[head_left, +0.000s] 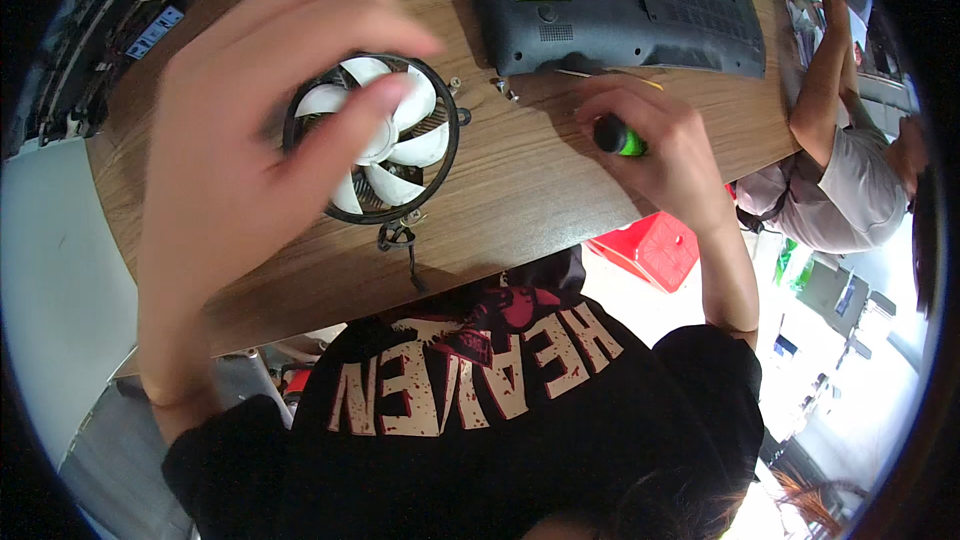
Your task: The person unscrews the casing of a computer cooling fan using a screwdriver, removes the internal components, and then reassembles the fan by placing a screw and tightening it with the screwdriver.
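A round cooling fan [424, 148] with white blades and a black frame lies on the wooden table [520, 185]. A short black cable [415, 265] trails from its near side. Above the fan hovers my left hand [235, 130], smeared by motion. Its thumb and fingers are apart, with nothing seen between them, and it covers the fan's left part. My right hand [670, 145] is closed around a screwdriver [620, 136] with a black and green handle, near the laptop's front edge. Between fan and laptop lie several small screws [506, 89].
A black laptop [600, 30] lies bottom up at the back, bearing labels. Dark electronic equipment [100, 55] fills the far left. Below the table's right edge stands a red plastic stool or crate [655, 248]. At the right, another person [850, 195] in a grey shirt handles something green.
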